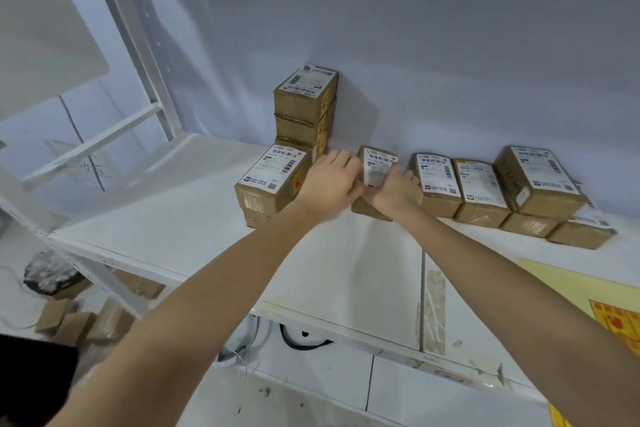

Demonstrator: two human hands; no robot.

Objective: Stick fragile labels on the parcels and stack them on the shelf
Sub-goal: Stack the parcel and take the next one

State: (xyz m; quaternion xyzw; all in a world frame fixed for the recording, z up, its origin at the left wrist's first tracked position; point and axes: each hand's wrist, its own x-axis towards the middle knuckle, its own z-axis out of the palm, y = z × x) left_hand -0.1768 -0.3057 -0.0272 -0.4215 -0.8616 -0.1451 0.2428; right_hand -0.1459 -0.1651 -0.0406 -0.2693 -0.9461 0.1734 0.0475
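Observation:
A small brown cardboard parcel [376,163] with a white shipping label lies on the white shelf [194,225], near the back wall. My left hand [329,184] grips its left side and my right hand [394,189] grips its right side and front. To the left stands a tall stack of parcels [306,107] against the wall, with a lower stack [270,184] in front of it. To the right lie several more parcels [485,191] in a loose row. A yellow sheet of fragile labels [613,319] lies at the right edge.
White shelf uprights [138,45] rise at the left. Below the shelf, on the floor at the left, lie loose cardboard boxes [79,319] and a dark bag [48,274]. Cables [301,340] hang under the shelf's front edge.

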